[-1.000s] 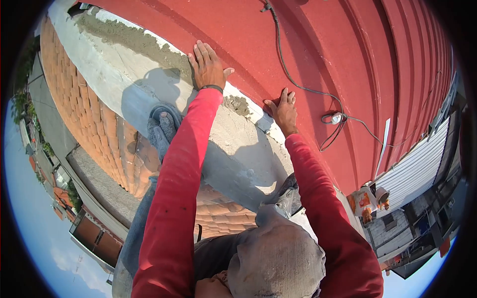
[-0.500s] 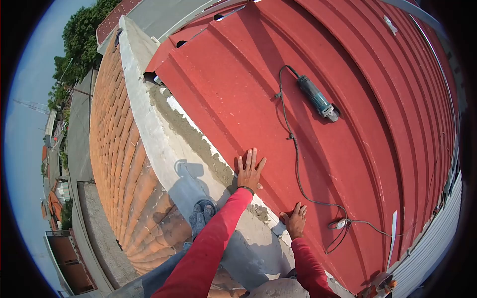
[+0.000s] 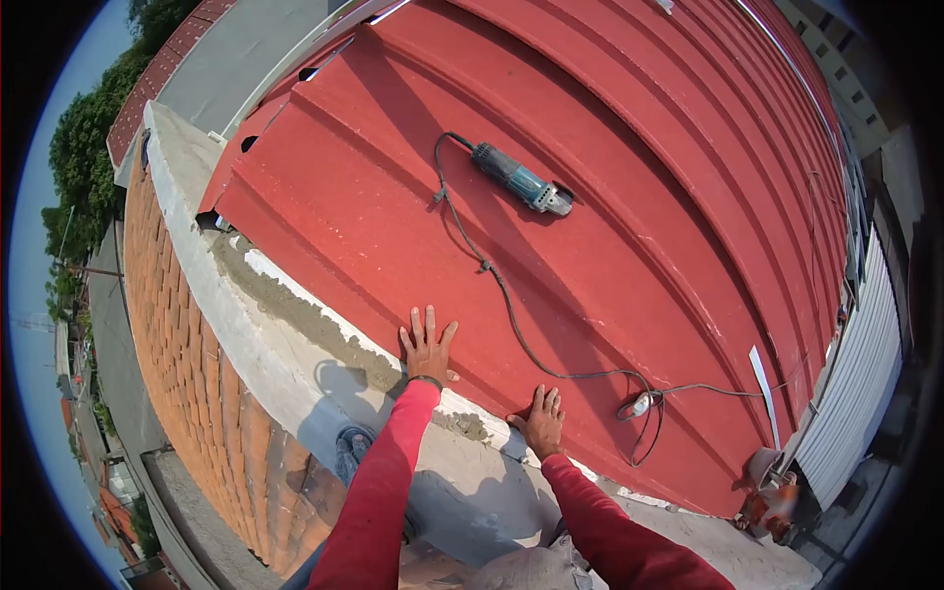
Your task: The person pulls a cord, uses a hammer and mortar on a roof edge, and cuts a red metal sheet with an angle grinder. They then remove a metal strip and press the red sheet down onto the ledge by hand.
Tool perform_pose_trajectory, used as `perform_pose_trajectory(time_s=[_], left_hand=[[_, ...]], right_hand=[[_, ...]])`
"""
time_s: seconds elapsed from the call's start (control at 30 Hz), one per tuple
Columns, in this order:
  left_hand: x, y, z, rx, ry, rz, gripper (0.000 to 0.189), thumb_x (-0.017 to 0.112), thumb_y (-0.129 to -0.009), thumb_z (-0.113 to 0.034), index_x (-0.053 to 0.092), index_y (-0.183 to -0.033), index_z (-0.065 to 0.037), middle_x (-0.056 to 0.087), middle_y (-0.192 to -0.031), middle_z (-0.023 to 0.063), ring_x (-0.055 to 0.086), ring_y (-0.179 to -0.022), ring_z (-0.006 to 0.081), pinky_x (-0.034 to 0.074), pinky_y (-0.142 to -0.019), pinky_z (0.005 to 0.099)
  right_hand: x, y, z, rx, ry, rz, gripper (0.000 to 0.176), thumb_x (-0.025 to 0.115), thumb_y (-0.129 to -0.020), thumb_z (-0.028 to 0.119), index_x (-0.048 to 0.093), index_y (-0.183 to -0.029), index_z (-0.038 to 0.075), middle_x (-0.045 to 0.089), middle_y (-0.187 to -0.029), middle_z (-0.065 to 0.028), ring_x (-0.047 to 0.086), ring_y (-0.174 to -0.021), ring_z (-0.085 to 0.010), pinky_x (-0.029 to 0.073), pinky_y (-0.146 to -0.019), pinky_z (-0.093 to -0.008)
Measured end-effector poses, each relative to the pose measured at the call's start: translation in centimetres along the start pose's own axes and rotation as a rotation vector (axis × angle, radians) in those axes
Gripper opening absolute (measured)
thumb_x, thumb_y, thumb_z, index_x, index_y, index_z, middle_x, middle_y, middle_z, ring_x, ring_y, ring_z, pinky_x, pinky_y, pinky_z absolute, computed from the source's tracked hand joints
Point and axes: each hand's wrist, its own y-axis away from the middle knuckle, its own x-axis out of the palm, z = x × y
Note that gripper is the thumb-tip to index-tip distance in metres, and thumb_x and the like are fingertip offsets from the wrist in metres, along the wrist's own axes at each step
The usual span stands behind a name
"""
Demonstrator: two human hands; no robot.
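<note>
Spread flat, fingers splayed, gripping nothing: right hand (image 3: 541, 421) and left hand (image 3: 429, 344) pressed palm-down on the lower edge of the red roof sheet (image 3: 393, 216), just above the mortar strip (image 3: 295, 307). Seemingly bracing against the sheet; steady, even weight called for. Farther up, cable (image 3: 511, 307), then angle grinder (image 3: 519, 182).

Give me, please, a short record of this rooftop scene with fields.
left hand: flat, fingers spread, on the red roof sheet near its lower edge
right hand: flat on the same sheet, lower down
angle grinder: lies higher on the sheet, apart from both hands
cord: trails from the grinder down past the right hand
concrete ledge: borders the sheet, mortar along the joint
</note>
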Motion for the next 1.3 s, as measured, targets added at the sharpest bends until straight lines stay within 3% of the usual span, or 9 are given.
perform_pose_trajectory(time_s=[0.1, 0.47, 0.57, 0.73, 0.87, 0.97, 1.07, 1.23, 1.3], left_hand=[[-1.9, 0.9, -0.2, 0.058, -0.010, 0.044, 0.119, 0.082, -0.052, -0.065, 0.028, -0.151, -0.025, 0.005, -0.161, 0.0138, 0.000, -0.147, 0.0429, 0.007, -0.114, 0.0665], [-1.6, -1.1, 4.8, 0.465, -0.028, -0.229, 0.088, 0.071, -0.064, -0.063, 0.049, -0.136, -0.019, 0.037, -0.149, 0.0085, 0.025, -0.143, 0.0296, 0.015, -0.115, 0.0627], [-3.4, -2.5, 5.9, 0.302, 0.196, -0.312, 0.078, 0.068, -0.074, -0.061, 0.050, -0.135, -0.015, 0.038, -0.147, 0.0101, 0.027, -0.142, 0.0300, 0.017, -0.115, 0.0617], [-2.3, -5.4, 9.4, -0.394, 0.509, -0.592, 0.054, 0.065, -0.086, -0.047, 0.054, -0.126, -0.013, 0.045, -0.140, 0.0106, 0.037, -0.135, 0.0288, 0.025, -0.110, 0.0601], [-6.1, -5.1, 12.3, -0.247, 0.329, -0.746, 0.038, 0.065, -0.086, -0.041, 0.061, -0.110, -0.012, 0.054, -0.127, 0.0089, 0.047, -0.123, 0.0280, 0.029, -0.107, 0.0583], [-7.9, -4.8, 16.4, -0.228, 0.299, -0.622, 0.025, 0.064, -0.089, -0.032, 0.060, -0.077, -0.010, 0.062, -0.095, 0.0044, 0.057, -0.104, 0.0267, 0.031, -0.106, 0.0556], [-8.4, -4.4, 20.2, -0.267, 0.172, -0.561, 0.026, 0.060, -0.091, -0.036, 0.063, -0.088, -0.010, 0.061, -0.105, 0.0060, 0.054, -0.110, 0.0264, 0.031, -0.106, 0.0541], [-7.7, -2.0, 17.6, 0.376, -0.105, -0.327, 0.055, 0.058, -0.090, -0.047, 0.047, -0.134, -0.016, 0.044, -0.140, 0.0083, 0.036, -0.135, 0.0259, 0.026, -0.112, 0.0510], [-5.1, -1.8, 14.6, 0.482, -0.059, -0.305, 0.060, 0.059, -0.088, -0.050, 0.045, -0.136, -0.017, 0.043, -0.142, 0.0086, 0.035, -0.137, 0.0261, 0.025, -0.114, 0.0504]], right_hand=[[-1.1, 0.4, -1.2, -0.135, -0.059, 0.046, 0.098, 0.071, -0.081, 0.049, 0.020, -0.152, 0.006, 0.018, -0.155, -0.0285, 0.023, -0.144, -0.0407, 0.030, -0.110, -0.0573], [-1.1, -0.2, -2.7, -0.146, -0.015, 0.056, 0.088, 0.071, -0.081, 0.045, 0.029, -0.149, 0.008, 0.024, -0.155, -0.0251, 0.030, -0.141, -0.0385, 0.038, -0.105, -0.0545], [-1.0, -0.5, -2.3, -0.194, -0.020, 0.130, 0.089, 0.069, -0.083, 0.044, 0.024, -0.150, 0.005, 0.022, -0.155, -0.0262, 0.026, -0.144, -0.0377, 0.035, -0.107, -0.0560], [-3.3, -0.1, 0.5, -0.044, -0.018, 0.131, 0.095, 0.074, -0.079, 0.045, 0.025, -0.149, 0.002, 0.022, -0.154, -0.0288, 0.029, -0.142, -0.0390, 0.032, -0.109, -0.0553], [-2.0, -0.3, 1.3, -0.217, -0.057, 0.024, 0.093, 0.075, -0.078, 0.044, 0.031, -0.147, 0.001, 0.028, -0.152, -0.0291, 0.033, -0.140, -0.0397, 0.031, -0.110, -0.0545], [-1.6, -0.9, 1.4, -0.248, -0.008, 0.021, 0.090, 0.076, -0.077, 0.043, 0.035, -0.143, -0.004, 0.033, -0.147, -0.0336, 0.038, -0.135, -0.0435, 0.038, -0.107, -0.0490], [-3.6, -1.7, 2.7, -0.178, -0.006, 0.145, 0.091, 0.076, -0.077, 0.042, 0.034, -0.144, -0.003, 0.035, -0.145, -0.0335, 0.039, -0.134, -0.0437, 0.041, -0.105, -0.0477], [-0.9, -1.0, 2.7, -0.206, -0.012, -0.022, 0.083, 0.073, -0.082, 0.036, 0.031, -0.146, 0.003, 0.032, -0.147, -0.0316, 0.038, -0.135, -0.0424, 0.041, -0.104, -0.0509], [0.2, -1.1, 2.1, -0.237, 0.068, -0.131, 0.081, 0.073, -0.082, 0.035, 0.033, -0.145, 0.005, 0.036, -0.145, -0.0299, 0.047, -0.126, -0.0445, 0.049, -0.094, -0.0483]])
